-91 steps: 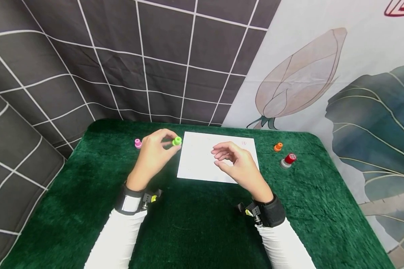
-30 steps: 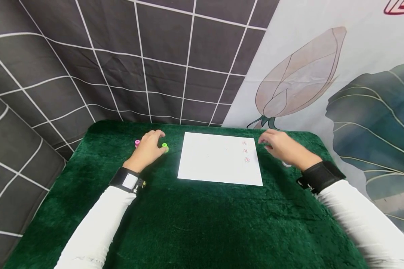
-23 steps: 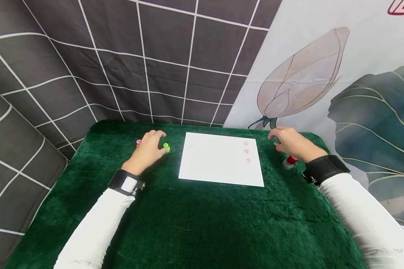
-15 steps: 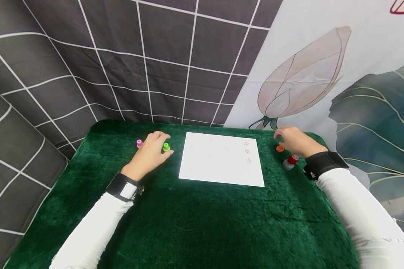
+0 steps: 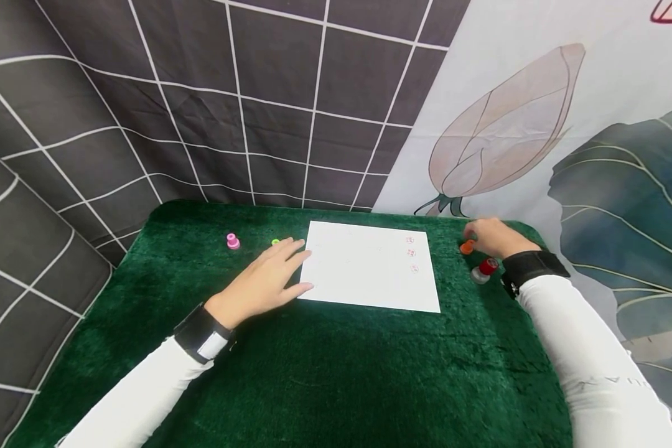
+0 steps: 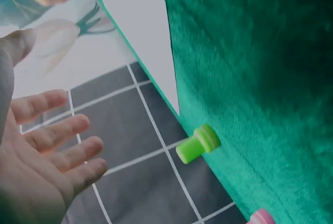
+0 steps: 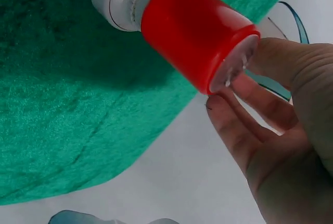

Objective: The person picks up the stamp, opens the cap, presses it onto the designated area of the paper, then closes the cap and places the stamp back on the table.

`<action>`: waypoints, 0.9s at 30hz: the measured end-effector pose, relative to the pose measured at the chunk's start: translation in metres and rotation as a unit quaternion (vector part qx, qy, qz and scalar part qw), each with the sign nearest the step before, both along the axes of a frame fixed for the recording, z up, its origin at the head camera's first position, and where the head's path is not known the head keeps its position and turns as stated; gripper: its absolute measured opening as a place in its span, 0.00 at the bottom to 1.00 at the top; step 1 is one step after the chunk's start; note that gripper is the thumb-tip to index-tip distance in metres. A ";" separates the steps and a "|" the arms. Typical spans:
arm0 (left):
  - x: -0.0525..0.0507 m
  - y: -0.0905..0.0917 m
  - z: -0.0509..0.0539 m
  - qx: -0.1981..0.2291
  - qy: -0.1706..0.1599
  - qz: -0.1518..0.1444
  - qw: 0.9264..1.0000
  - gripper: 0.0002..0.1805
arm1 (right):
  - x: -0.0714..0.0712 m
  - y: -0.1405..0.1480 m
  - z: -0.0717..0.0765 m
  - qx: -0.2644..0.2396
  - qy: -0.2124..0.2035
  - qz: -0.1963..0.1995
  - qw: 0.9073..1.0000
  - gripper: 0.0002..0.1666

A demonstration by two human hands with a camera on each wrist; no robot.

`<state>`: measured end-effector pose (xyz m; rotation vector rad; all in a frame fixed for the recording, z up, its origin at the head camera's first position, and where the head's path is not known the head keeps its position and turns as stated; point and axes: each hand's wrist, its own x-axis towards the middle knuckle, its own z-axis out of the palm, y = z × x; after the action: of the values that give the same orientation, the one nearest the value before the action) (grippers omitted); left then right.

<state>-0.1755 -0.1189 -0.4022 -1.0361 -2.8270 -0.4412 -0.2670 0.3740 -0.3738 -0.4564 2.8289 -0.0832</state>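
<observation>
A pink peg (image 5: 233, 241), green peg (image 6: 195, 146) and orange peg (image 5: 467, 247) make three on one counter (image 5: 341, 379), with one red-and-white canister (image 5: 484, 270) and one sheet (image 5: 364, 270) bearing three red marks (image 5: 411, 253).

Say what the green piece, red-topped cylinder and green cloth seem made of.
Green piece: probably matte plastic or rubber; even colour, soft shading. Red-topped cylinder: likely smooth plastic; soft sheen on the red. Green cloth: apparently velvet-like fabric; its pile shows light and dark streaks.
</observation>
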 end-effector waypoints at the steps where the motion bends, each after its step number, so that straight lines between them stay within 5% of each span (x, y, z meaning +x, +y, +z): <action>1: 0.002 0.001 -0.001 -0.002 0.002 -0.009 1.000 0.36 | -0.001 0.001 -0.002 0.001 -0.002 0.000 1.000 0.14; 9: 0.013 0.006 -0.014 -0.019 0.027 -0.074 0.997 0.33 | -0.003 -0.001 -0.007 -0.007 -0.023 -0.002 1.000 0.12; 20: 0.024 0.012 -0.008 -0.026 0.054 -0.087 0.994 0.31 | -0.005 -0.001 -0.010 -0.008 -0.014 -0.012 1.000 0.12; 27: 0.026 0.019 -0.002 -0.031 0.071 -0.080 0.994 0.32 | -0.001 -0.013 0.002 -0.047 0.042 0.018 0.998 0.08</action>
<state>-0.1496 -0.0995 -0.4039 -1.2575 -2.6599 -0.2822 -0.2675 0.3607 -0.3722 -0.5420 2.9066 -0.1960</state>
